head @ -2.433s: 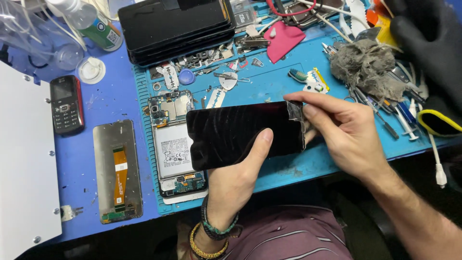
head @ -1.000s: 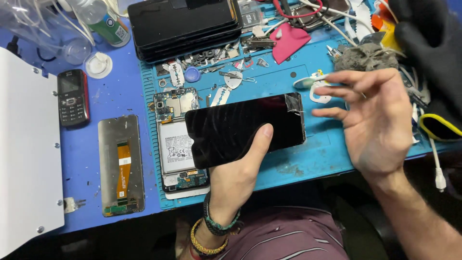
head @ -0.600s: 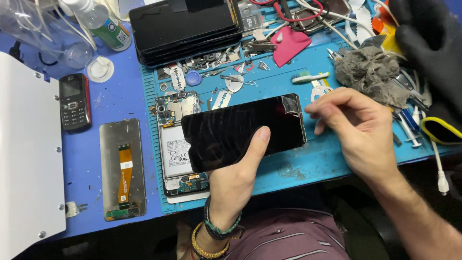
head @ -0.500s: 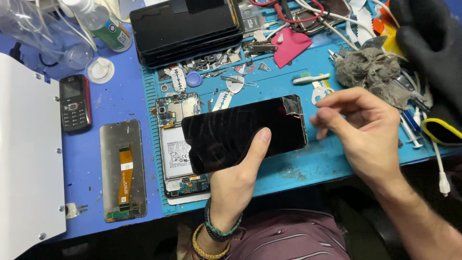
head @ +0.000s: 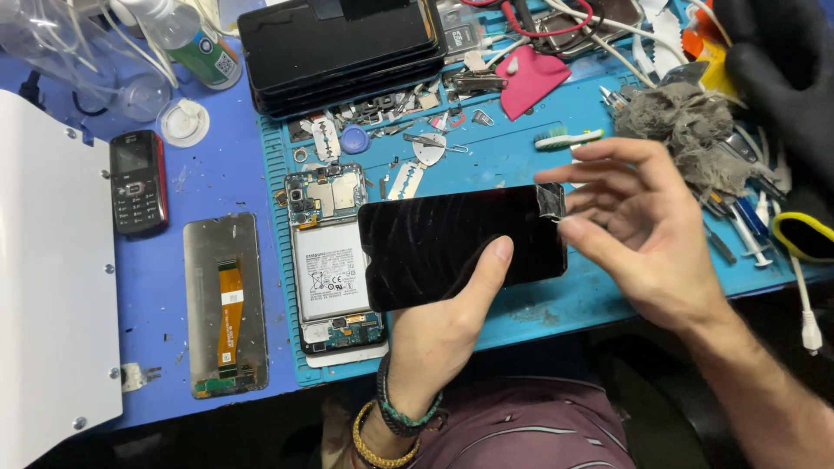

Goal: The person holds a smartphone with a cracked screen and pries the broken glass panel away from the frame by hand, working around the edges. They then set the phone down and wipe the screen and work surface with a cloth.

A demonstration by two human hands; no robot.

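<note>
The left hand [head: 439,334] holds a black phone screen panel [head: 460,245] from below, thumb laid across its glossy front and the other fingers hidden under it, so the panel hovers above the teal work mat [head: 521,165] and just right of an opened phone body [head: 328,260] with its battery and board exposed. The right hand [head: 638,230] is at the panel's right end with fingers loosely spread; the thumb and forefinger tips pinch a small crumpled bit of clear film or tape [head: 551,201] at the panel's upper right corner.

The grip looks like the weak point: the panel is carried by one thumb and the unseen fingers, so a sharp tug on the film could twist it out of the hand and drop it onto the exposed phone body or the mat. That mat is strewn with razor blades [head: 323,139], metal picks and screws, any of which could scratch or chip the glass. Pulling the film at a steep angle may also flex the thin panel, and it probably cracks easily near a corner. The thumb pressed on the front likely leaves smears. A grey wad of lint or cloth [head: 686,130] lies near the right hand, and loose fibres from it could cling to any sticky edge
</note>
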